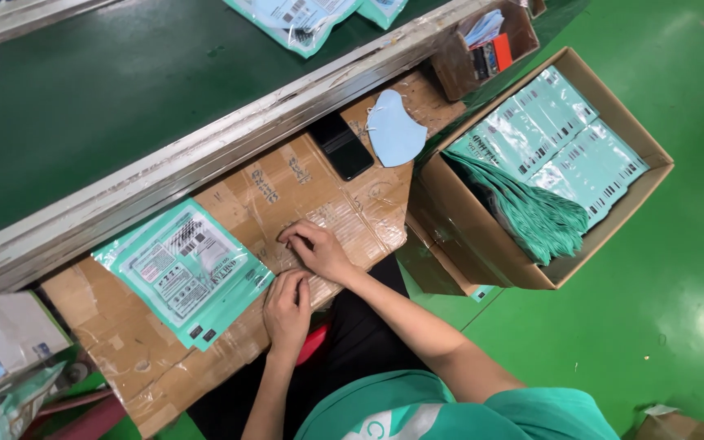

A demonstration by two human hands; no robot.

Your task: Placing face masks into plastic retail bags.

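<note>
My left hand (287, 308) rests on the taped cardboard work surface (319, 187), fingers loosely curled, just right of a small stack of teal flat packets (185, 273). Beside it, my right hand (315, 248) lies on the same cardboard with fingers bent down against the tape. Neither hand holds anything. A light blue face mask (393, 130) lies farther up the cardboard, next to a black phone (341, 145).
An open cardboard box (499, 244) on the right holds several teal packets, some flat, some stacked on edge. A dark green conveyor belt (107, 90) runs along the far side with more packets (295, 20). A small carton (482, 49) sits beyond. Green floor lies right.
</note>
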